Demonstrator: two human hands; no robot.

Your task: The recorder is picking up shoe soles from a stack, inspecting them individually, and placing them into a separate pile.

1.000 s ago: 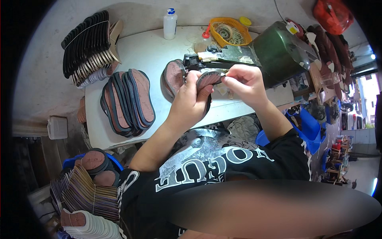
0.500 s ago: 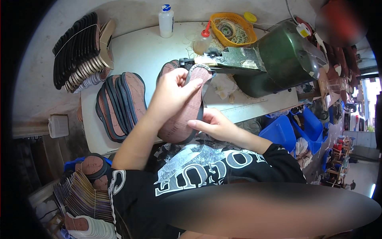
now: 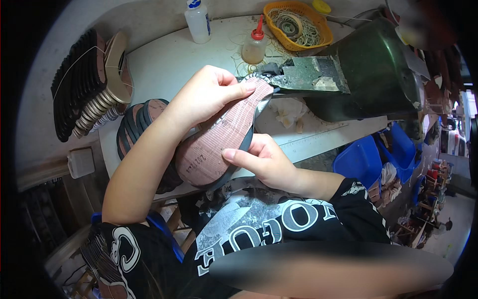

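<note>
Between both hands I hold an insole, a reddish-brown ribbed board with dark covering around its edge. My left hand pinches the narrow upper end, thumb on the board and fingers behind. There the dark edge is gathered in small pleats, right beside the tip of the green machine's arm; whether they touch is hidden. My right hand grips the right edge of the wide lower end, thumb on top and fingers underneath. More dark-edged insoles stand in a row on the table, partly behind my left forearm.
On the white table are a white bottle, a red-capped bottle, an orange basket of cord and a ruler. Bundled black and tan pieces stand at left. Blue bins sit right of the table.
The insole has turned, its wide end swinging left and down while the narrow end stays by the machine. My left forearm has moved left, and the whole view has shifted slightly.
</note>
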